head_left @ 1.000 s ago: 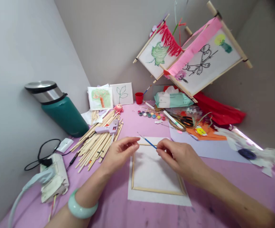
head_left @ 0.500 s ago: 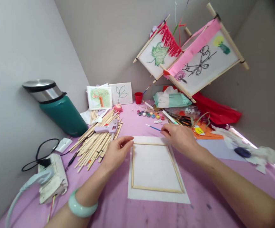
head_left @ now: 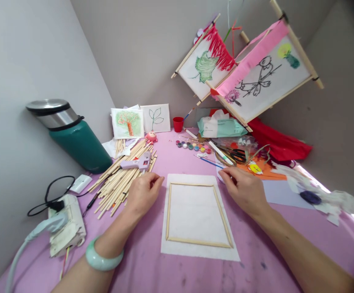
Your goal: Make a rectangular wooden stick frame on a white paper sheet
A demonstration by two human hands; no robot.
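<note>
A white paper sheet (head_left: 199, 254) lies flat on the pink table with a thin wooden stick frame (head_left: 168, 211) on it. My left hand (head_left: 141, 193) rests by the sheet's top left corner, fingers curled, thumb against forefinger, nothing showing in them. It wears a pale green bangle (head_left: 103, 255). My right hand (head_left: 244, 188) sits at the sheet's top right corner with its fingers closed. A thin blue paintbrush (head_left: 209, 161) lies low over the table, its handle end in those fingertips.
A heap of wooden sticks (head_left: 120, 179) with a lilac glue gun (head_left: 137, 163) lies to the left. Beyond are a power strip (head_left: 67, 226), a green bin (head_left: 75, 140), paint pots (head_left: 192, 145), scissors (head_left: 239, 154), a red cup (head_left: 178, 123), wipes (head_left: 221, 127) and paper lanterns (head_left: 256, 77).
My right hand carried the paintbrush off the frame, up and to the right, then drew back to the sheet's right corner. My left hand slid from the frame's top edge to its left.
</note>
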